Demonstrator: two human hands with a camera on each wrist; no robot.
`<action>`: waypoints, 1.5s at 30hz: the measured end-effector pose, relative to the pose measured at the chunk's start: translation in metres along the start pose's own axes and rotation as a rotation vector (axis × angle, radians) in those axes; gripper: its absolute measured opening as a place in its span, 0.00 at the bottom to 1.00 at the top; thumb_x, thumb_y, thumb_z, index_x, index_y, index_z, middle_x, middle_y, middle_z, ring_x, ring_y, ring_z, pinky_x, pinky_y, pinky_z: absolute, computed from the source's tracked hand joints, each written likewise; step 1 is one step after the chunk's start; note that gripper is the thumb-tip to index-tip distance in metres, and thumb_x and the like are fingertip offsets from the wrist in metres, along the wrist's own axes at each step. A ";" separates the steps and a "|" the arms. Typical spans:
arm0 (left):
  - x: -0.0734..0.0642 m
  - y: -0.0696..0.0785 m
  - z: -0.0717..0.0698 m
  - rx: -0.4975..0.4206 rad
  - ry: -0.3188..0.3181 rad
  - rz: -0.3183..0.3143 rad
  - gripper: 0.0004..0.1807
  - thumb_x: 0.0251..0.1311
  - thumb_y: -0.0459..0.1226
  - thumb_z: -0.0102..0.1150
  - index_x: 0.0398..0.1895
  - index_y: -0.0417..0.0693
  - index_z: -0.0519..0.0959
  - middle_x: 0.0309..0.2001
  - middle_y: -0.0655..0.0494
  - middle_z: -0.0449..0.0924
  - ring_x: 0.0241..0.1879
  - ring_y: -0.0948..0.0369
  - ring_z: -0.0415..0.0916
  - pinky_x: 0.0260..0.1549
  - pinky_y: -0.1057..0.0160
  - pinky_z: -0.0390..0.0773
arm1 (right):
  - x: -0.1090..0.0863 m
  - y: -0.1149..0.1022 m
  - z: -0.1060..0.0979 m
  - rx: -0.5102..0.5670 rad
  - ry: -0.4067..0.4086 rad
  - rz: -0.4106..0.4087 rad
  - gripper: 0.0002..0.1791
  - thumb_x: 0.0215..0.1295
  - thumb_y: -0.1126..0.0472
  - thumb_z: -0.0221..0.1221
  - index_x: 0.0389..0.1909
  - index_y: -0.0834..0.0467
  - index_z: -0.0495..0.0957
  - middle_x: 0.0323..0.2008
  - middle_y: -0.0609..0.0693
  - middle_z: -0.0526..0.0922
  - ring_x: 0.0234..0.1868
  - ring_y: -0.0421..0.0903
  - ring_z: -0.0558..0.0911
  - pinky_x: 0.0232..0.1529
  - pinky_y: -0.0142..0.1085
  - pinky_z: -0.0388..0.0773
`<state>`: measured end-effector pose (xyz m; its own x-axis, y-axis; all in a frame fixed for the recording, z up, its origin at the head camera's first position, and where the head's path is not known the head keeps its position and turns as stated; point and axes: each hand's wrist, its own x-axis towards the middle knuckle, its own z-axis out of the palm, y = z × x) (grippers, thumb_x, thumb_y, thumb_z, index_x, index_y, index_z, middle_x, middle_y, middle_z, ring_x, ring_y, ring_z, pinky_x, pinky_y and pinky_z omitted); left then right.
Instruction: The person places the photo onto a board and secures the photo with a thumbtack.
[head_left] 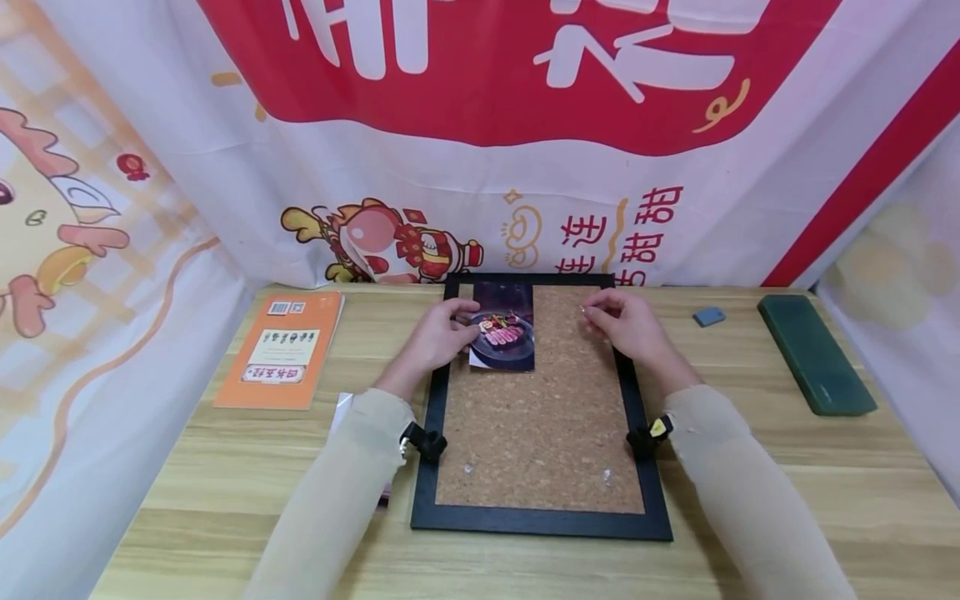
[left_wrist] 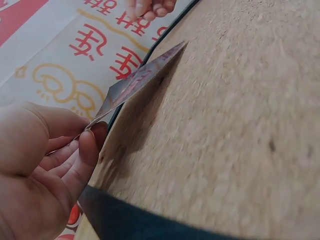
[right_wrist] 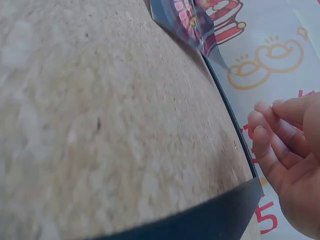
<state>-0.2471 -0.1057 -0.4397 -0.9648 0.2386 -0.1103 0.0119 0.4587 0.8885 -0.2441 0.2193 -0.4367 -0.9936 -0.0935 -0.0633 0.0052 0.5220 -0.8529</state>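
My left hand (head_left: pixel 444 335) pinches the left edge of a photo (head_left: pixel 504 337) of sliced meat on a dark plate. The photo lies over the upper left of a cork board (head_left: pixel 551 433) in a black frame. In the left wrist view the photo (left_wrist: pixel 135 85) is bent and stands partly off the cork, casting a shadow. Over the board's upper right, my right hand (head_left: pixel 626 321) pinches a tiny pale pushpin (head_left: pixel 583 309), mostly hidden by thumb and finger. Two clear pushpins, one left (head_left: pixel 468 468) and one right (head_left: pixel 607 477), sit low on the cork.
An orange booklet (head_left: pixel 281 350) lies to the left on the wooden table (head_left: pixel 187 492). Partly under my left forearm lie more glossy sheets (head_left: pixel 343 408). To the right are a small blue block (head_left: pixel 708 316) and a long green case (head_left: pixel 816 354). A printed cloth (head_left: pixel 480 192) hangs behind.
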 end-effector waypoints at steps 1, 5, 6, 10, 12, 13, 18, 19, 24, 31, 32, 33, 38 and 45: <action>0.001 0.000 0.002 -0.002 -0.001 0.000 0.24 0.74 0.30 0.62 0.71 0.38 0.76 0.59 0.37 0.82 0.40 0.56 0.82 0.34 0.65 0.85 | 0.001 -0.001 0.001 -0.010 -0.003 0.004 0.13 0.84 0.62 0.56 0.58 0.65 0.82 0.48 0.64 0.88 0.42 0.51 0.86 0.39 0.34 0.85; 0.005 0.003 0.008 0.006 -0.010 -0.002 0.24 0.74 0.29 0.62 0.71 0.38 0.76 0.59 0.38 0.82 0.41 0.55 0.83 0.34 0.65 0.85 | 0.008 -0.005 0.005 -0.035 -0.004 -0.028 0.12 0.82 0.62 0.58 0.55 0.65 0.83 0.45 0.63 0.89 0.42 0.52 0.87 0.36 0.34 0.84; 0.006 0.004 0.009 0.009 -0.013 -0.002 0.24 0.74 0.29 0.62 0.71 0.38 0.76 0.59 0.38 0.82 0.41 0.55 0.83 0.34 0.64 0.85 | 0.009 -0.006 0.006 -0.036 -0.004 -0.038 0.12 0.82 0.62 0.59 0.54 0.65 0.83 0.45 0.63 0.89 0.42 0.53 0.88 0.36 0.33 0.84; 0.009 0.008 0.014 0.011 -0.031 0.011 0.24 0.73 0.28 0.62 0.71 0.36 0.76 0.58 0.37 0.83 0.37 0.57 0.83 0.32 0.65 0.84 | 0.015 -0.009 0.012 -0.005 -0.011 -0.077 0.10 0.79 0.65 0.61 0.52 0.68 0.83 0.44 0.65 0.90 0.43 0.53 0.89 0.38 0.32 0.86; 0.011 0.010 0.017 0.018 -0.038 0.021 0.24 0.73 0.28 0.62 0.70 0.35 0.76 0.58 0.37 0.83 0.34 0.59 0.81 0.29 0.66 0.83 | 0.017 -0.010 0.014 0.000 -0.013 -0.086 0.09 0.79 0.66 0.61 0.50 0.69 0.82 0.43 0.66 0.90 0.42 0.54 0.89 0.38 0.32 0.86; 0.012 0.010 0.019 0.022 -0.042 0.025 0.24 0.72 0.29 0.62 0.70 0.35 0.76 0.57 0.37 0.83 0.32 0.60 0.81 0.28 0.66 0.82 | 0.019 -0.011 0.016 0.004 -0.014 -0.089 0.09 0.78 0.67 0.61 0.50 0.69 0.82 0.43 0.67 0.90 0.42 0.54 0.89 0.38 0.32 0.86; 0.016 0.011 0.025 0.033 -0.051 0.020 0.24 0.72 0.30 0.63 0.70 0.34 0.75 0.55 0.39 0.83 0.25 0.64 0.77 0.23 0.69 0.78 | 0.026 -0.014 0.024 -0.003 -0.010 -0.110 0.09 0.78 0.67 0.62 0.49 0.69 0.84 0.42 0.66 0.90 0.39 0.52 0.89 0.35 0.31 0.84; 0.016 0.011 0.026 0.033 -0.054 0.017 0.24 0.72 0.30 0.63 0.70 0.34 0.75 0.54 0.39 0.83 0.24 0.64 0.77 0.22 0.69 0.78 | 0.027 -0.015 0.026 -0.001 -0.006 -0.117 0.09 0.78 0.67 0.62 0.49 0.69 0.84 0.41 0.66 0.90 0.38 0.51 0.89 0.34 0.30 0.83; 0.020 0.011 0.030 0.061 -0.071 0.039 0.25 0.73 0.30 0.63 0.70 0.33 0.75 0.48 0.42 0.83 0.22 0.65 0.76 0.22 0.69 0.77 | 0.034 -0.017 0.034 0.039 -0.001 -0.113 0.10 0.78 0.68 0.61 0.51 0.71 0.85 0.41 0.65 0.90 0.36 0.47 0.88 0.35 0.30 0.85; 0.025 0.010 0.034 0.168 -0.051 0.075 0.23 0.73 0.32 0.63 0.68 0.33 0.77 0.46 0.46 0.83 0.33 0.63 0.79 0.36 0.68 0.78 | 0.042 -0.020 0.042 0.045 0.000 -0.085 0.10 0.78 0.67 0.61 0.51 0.71 0.85 0.42 0.64 0.90 0.37 0.49 0.89 0.37 0.34 0.87; 0.026 0.010 0.034 0.183 -0.049 0.075 0.23 0.73 0.32 0.63 0.68 0.34 0.77 0.46 0.47 0.83 0.35 0.62 0.79 0.39 0.67 0.78 | 0.044 -0.020 0.043 0.042 0.000 -0.083 0.10 0.78 0.67 0.61 0.51 0.70 0.85 0.41 0.64 0.90 0.36 0.49 0.88 0.37 0.35 0.87; 0.027 0.010 0.035 0.198 -0.047 0.077 0.23 0.73 0.32 0.63 0.68 0.34 0.77 0.46 0.47 0.83 0.37 0.61 0.79 0.42 0.66 0.78 | 0.045 -0.021 0.044 0.042 0.000 -0.087 0.10 0.78 0.67 0.61 0.50 0.70 0.85 0.41 0.64 0.89 0.35 0.48 0.88 0.36 0.34 0.87; 0.029 0.010 0.035 0.248 -0.067 0.067 0.23 0.75 0.33 0.62 0.69 0.35 0.77 0.50 0.45 0.85 0.46 0.56 0.80 0.51 0.58 0.80 | 0.051 -0.028 0.048 0.031 -0.012 -0.092 0.11 0.78 0.67 0.60 0.51 0.71 0.85 0.40 0.66 0.89 0.32 0.48 0.87 0.37 0.40 0.89; 0.030 0.009 0.036 0.257 -0.075 0.068 0.23 0.74 0.34 0.61 0.69 0.36 0.77 0.52 0.44 0.84 0.50 0.54 0.80 0.58 0.54 0.79 | 0.063 -0.028 0.056 0.018 -0.052 -0.046 0.12 0.80 0.67 0.59 0.53 0.72 0.84 0.39 0.64 0.88 0.28 0.43 0.86 0.34 0.37 0.88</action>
<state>-0.2665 -0.0641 -0.4509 -0.9376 0.3342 -0.0957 0.1510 0.6394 0.7539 -0.3006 0.1512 -0.4457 -0.9857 -0.1610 -0.0496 -0.0383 0.5008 -0.8647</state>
